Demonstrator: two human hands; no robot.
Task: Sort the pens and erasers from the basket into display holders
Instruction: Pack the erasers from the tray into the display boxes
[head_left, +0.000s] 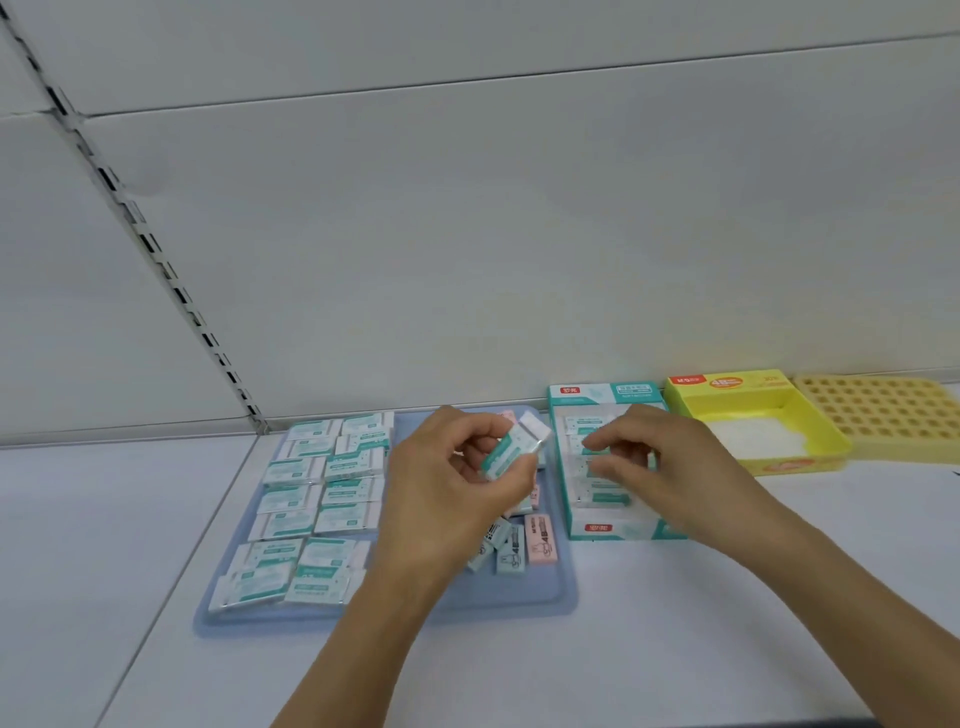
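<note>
Blue tray (563, 597) on the left holds most erasers. Teal display box (563, 499), just right of it, is half hidden under my right hand (670, 467), fingers loosely curled; can't tell if they're holding anything. My left hand (447, 493) pinches one teal eraser (511, 449) over the tray, and a loose pinch could drop it back. Labels are too blurry to read.
</note>
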